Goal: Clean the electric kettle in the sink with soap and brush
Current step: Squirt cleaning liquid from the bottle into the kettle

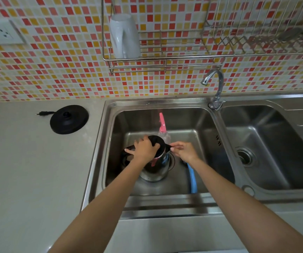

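Observation:
A steel electric kettle (154, 170) with a black lid and handle stands upright in the left sink basin (192, 121). My left hand (145, 148) lies over its black lid and grips it. My right hand (184, 150) is at the kettle's spout side, fingertips pinched on the black rim. A clear soap bottle with a pink nozzle (162, 125) stands just behind the kettle. A blue-handled brush (192, 178) lies on the basin floor under my right wrist, its head hidden.
The black kettle base (68, 119) with its plug sits on the counter left of the sink. The tap (215, 88) stands between both basins, above the right basin (275, 143). A wall rack holds a white mug (124, 36).

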